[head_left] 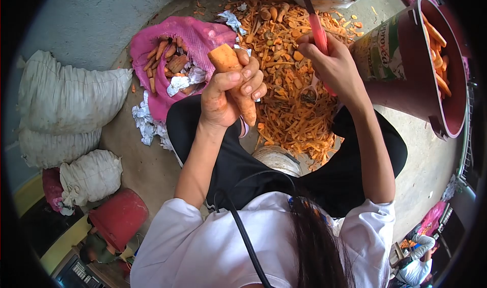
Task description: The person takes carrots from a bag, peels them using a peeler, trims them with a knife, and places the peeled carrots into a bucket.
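My left hand [219, 99] is closed around a thick carrot [224, 59], its cut, broad end up and its narrow tip pointing down. The carrot's surface looks partly peeled. In my right hand [339, 67] is a knife [318, 32] with a red handle, its dark blade pointing up and away. Knife and carrot are apart. Below both hands spreads a large heap of orange carrot peelings [284, 110]. Left of the carrot, a pink mesh sack [203, 32] lies open with unpeeled carrots [161, 49] and crumpled paper inside.
A maroon bucket [380, 87] of peeled carrots [439, 60] leans at the right. White sacks [71, 93] are stacked by the left wall, with a red bucket [119, 219] below them. Crumpled paper [147, 120] lies on the floor. Another person [416, 270] is at the lower right.
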`<state>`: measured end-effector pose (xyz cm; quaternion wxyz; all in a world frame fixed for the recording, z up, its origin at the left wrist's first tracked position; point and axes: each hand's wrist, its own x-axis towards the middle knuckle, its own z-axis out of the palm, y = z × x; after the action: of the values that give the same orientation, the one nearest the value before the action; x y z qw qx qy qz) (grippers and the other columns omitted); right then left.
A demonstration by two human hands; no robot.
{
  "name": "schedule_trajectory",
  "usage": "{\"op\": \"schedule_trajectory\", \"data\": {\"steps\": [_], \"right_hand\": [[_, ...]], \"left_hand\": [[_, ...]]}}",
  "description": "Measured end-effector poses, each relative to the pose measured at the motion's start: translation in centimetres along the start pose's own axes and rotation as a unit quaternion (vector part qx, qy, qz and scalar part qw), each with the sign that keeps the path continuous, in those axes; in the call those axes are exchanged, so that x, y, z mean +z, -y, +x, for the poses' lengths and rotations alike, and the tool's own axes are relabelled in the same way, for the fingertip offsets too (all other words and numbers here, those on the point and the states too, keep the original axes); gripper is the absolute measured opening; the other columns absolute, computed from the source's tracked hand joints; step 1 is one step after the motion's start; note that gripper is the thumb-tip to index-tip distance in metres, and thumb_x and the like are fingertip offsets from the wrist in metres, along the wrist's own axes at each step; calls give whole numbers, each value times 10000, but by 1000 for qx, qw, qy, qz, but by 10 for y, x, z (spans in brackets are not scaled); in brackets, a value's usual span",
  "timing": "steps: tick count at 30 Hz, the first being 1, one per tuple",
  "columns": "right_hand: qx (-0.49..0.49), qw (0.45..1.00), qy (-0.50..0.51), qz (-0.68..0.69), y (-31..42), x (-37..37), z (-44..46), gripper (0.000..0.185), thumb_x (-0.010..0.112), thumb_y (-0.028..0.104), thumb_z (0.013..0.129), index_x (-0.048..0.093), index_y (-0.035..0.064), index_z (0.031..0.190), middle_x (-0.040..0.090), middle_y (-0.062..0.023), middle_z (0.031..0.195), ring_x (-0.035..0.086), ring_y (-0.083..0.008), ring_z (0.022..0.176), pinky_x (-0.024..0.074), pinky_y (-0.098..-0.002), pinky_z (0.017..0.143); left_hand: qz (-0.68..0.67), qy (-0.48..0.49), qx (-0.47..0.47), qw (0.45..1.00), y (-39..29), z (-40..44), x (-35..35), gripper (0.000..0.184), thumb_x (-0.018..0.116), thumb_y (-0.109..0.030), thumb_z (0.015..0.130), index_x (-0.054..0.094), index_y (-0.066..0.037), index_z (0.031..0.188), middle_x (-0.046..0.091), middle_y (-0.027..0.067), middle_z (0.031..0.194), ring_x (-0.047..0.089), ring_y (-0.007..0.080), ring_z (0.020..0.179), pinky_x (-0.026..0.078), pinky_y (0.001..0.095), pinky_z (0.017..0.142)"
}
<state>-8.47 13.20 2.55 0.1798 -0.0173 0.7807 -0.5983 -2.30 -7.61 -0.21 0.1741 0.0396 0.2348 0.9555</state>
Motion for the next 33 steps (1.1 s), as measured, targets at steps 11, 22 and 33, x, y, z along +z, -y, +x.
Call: {"op": "schedule_trajectory", "data": {"steps": [11,22,33], "right_hand": [[18,1000,-19,7,-9,-2,-14,266,583,223,847,629,7,993,516,10,667,472,-65,591,392,-234,548],[38,999,15,30,-4,3,-20,267,584,231,849,627,5,985,496,19,667,455,-63,599,378,-234,554],[-24,999,-6,-48,4,7,-30,439,571,405,899,579,-2,1063,506,-16,666,487,-99,629,424,-271,612]], "left_hand": [[89,-17,32,995,5,3,2,239,602,-53,768,493,-104,975,474,22,836,470,92,683,410,285,686],[183,-135,80,970,9,2,-1,229,677,-24,782,529,-72,950,605,80,872,559,141,758,460,281,680],[196,-157,88,964,10,4,-2,219,674,-18,784,526,-78,934,608,77,874,554,134,745,460,273,674]]}}
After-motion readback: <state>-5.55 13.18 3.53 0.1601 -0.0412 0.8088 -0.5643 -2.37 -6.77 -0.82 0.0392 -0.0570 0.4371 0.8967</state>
